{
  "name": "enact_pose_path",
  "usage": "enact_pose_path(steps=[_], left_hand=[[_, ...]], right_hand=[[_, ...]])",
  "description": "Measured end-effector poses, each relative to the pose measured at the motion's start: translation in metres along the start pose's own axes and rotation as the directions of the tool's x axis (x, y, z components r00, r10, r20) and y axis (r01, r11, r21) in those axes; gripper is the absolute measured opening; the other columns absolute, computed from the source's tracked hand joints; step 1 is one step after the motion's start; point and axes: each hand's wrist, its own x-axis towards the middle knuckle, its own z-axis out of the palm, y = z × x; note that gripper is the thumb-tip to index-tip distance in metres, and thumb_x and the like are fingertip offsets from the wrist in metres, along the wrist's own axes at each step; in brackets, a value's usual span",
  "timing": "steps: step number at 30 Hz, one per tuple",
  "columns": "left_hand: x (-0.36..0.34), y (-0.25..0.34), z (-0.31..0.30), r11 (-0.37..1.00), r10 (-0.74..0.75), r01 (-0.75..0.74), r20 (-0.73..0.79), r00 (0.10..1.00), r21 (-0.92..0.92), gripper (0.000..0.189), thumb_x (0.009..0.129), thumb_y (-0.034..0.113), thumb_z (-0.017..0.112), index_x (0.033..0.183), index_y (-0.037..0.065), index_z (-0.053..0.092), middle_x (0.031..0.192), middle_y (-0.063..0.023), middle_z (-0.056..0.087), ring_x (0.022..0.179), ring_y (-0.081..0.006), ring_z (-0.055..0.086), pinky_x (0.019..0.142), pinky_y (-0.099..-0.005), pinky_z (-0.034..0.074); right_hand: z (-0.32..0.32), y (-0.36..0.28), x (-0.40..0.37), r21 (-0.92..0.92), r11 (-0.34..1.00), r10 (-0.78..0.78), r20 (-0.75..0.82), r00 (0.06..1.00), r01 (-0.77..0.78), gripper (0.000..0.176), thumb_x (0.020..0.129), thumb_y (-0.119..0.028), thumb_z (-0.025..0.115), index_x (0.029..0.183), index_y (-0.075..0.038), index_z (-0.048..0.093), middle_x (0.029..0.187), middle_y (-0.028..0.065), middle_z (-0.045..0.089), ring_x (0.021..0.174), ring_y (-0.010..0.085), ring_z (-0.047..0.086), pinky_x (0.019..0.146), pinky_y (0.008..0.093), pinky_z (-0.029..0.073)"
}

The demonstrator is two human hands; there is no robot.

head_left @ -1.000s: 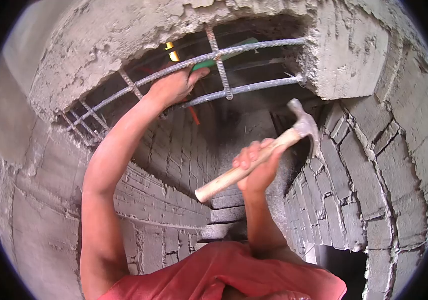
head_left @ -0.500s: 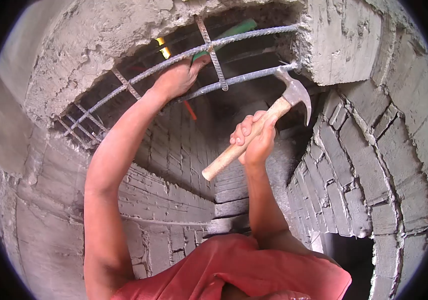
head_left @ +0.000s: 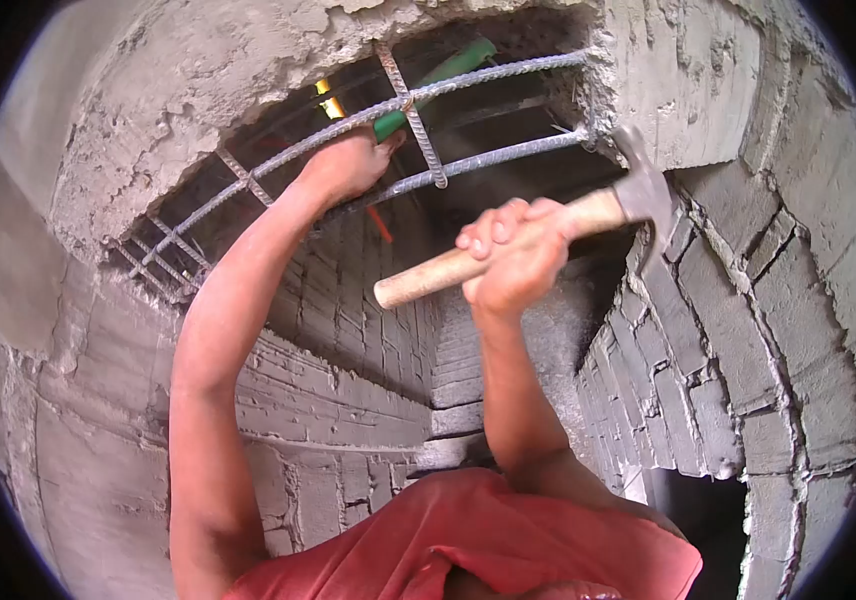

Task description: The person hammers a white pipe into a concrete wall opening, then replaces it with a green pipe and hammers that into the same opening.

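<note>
My right hand (head_left: 516, 258) is closed round the pale wooden handle of a claw hammer (head_left: 438, 277). The hammer slants up to the right, its metal head near the broken concrete edge and slightly blurred. My left hand (head_left: 350, 165) reaches up into the opening among the rebar (head_left: 493, 158), closed on the lower end of a green tube (head_left: 458, 65). That tube runs up and to the right behind the bars; its far end lies in the dark hollow. My left fingers are partly hidden by a bar.
Rough broken concrete (head_left: 188, 110) borders the opening. A yellow piece (head_left: 329, 101) and a thin orange piece (head_left: 380, 224) show among the bars. A block wall with rough mortar joints (head_left: 748, 320) stands at right, and another wall (head_left: 338, 390) lies below.
The hammer has swung right, away from the lower bar, and its handle lies more level. My left hand and the green tube have shifted slightly left; more of the tube shows at the hand.
</note>
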Motion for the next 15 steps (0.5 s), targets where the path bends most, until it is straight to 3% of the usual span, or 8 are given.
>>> enact_pose_path(steps=[2,3,6,8,9,11,13,15], left_hand=[[-0.001,-0.001,0.001,0.999,-0.032,0.032,-0.012,0.999,0.014,0.039,0.098,0.038,0.052,0.117,0.006,0.064,0.102,-0.0279,0.066,0.095,-0.0437,0.065,0.082,-0.0500,0.050],[0.002,-0.004,0.006,0.999,0.019,-0.020,-0.020,1.000,-0.029,0.036,0.098,0.036,0.052,0.115,0.006,0.064,0.102,-0.0275,0.066,0.094,-0.0437,0.064,0.082,-0.0502,0.050],[0.010,-0.017,0.023,0.983,0.124,-0.134,-0.086,0.989,-0.122,0.033,0.097,0.033,0.052,0.112,0.007,0.065,0.100,-0.0267,0.066,0.093,-0.0438,0.064,0.081,-0.0501,0.049],[0.013,-0.018,0.036,0.963,0.187,-0.214,-0.164,0.969,-0.167,0.030,0.096,0.030,0.051,0.110,0.007,0.065,0.098,-0.0263,0.066,0.091,-0.0442,0.064,0.081,-0.0490,0.049],[0.021,-0.020,0.044,0.967,0.156,-0.171,-0.091,0.984,-0.186,0.036,0.097,0.037,0.053,0.113,0.006,0.064,0.106,-0.0261,0.066,0.098,-0.0436,0.063,0.084,-0.0482,0.049],[0.031,-0.024,0.049,0.944,0.233,-0.242,-0.066,0.970,-0.225,0.039,0.097,0.038,0.054,0.112,0.004,0.064,0.103,-0.0244,0.067,0.094,-0.0385,0.064,0.085,-0.0454,0.048],[0.037,-0.028,0.055,0.931,0.165,-0.140,0.047,0.985,-0.337,0.044,0.095,0.043,0.057,0.110,0.002,0.064,0.101,-0.0225,0.068,0.091,-0.0317,0.063,0.086,-0.0430,0.047],[0.029,-0.012,0.040,0.935,0.071,-0.005,0.172,0.983,-0.354,0.055,0.091,0.052,0.060,0.111,0.002,0.065,0.109,-0.0222,0.067,0.100,-0.0281,0.061,0.091,-0.0411,0.045]], right_hand=[[0.014,0.008,0.004,-0.140,0.980,0.139,-0.008,0.990,-0.139,0.046,0.104,-0.049,0.039,0.084,-0.008,0.046,0.062,0.0057,0.045,0.042,0.0162,0.045,0.040,0.0333,0.044],[0.019,0.003,0.009,-0.215,0.940,0.290,0.082,0.954,-0.267,0.045,0.105,-0.046,0.039,0.082,-0.008,0.046,0.060,0.0055,0.044,0.042,0.0158,0.045,0.040,0.0332,0.045],[0.019,-0.018,0.009,-0.120,0.974,0.193,0.016,0.981,-0.190,0.041,0.106,-0.044,0.037,0.088,-0.008,0.047,0.064,0.0064,0.046,0.043,0.0164,0.046,0.041,0.0333,0.045],[0.011,-0.022,0.004,-0.019,1.000,0.025,0.050,0.998,-0.024,0.042,0.103,-0.053,0.039,0.095,-0.011,0.046,0.067,0.0056,0.046,0.044,0.0170,0.047,0.043,0.0351,0.047],[0.006,-0.024,0.001,0.035,0.996,-0.081,0.063,0.995,0.078,0.043,0.101,-0.056,0.039,0.098,-0.013,0.045,0.067,0.0050,0.045,0.045,0.0171,0.047,0.044,0.0358,0.048],[-0.002,-0.033,-0.007,0.014,0.978,-0.210,0.016,0.977,0.210,0.045,0.099,-0.062,0.038,0.101,-0.017,0.043,0.068,0.0038,0.045,0.045,0.0166,0.047,0.046,0.0370,0.049],[-0.014,-0.041,-0.016,-0.033,0.976,-0.214,0.055,0.975,0.216,0.041,0.101,-0.058,0.037,0.101,-0.017,0.042,0.067,0.0038,0.045,0.044,0.0162,0.046,0.045,0.0337,0.048],[-0.018,-0.046,-0.024,-0.148,0.983,-0.090,0.105,0.990,0.105,0.040,0.102,-0.053,0.038,0.099,-0.014,0.044,0.066,0.0044,0.046,0.044,0.0156,0.046,0.046,0.0319,0.048]])
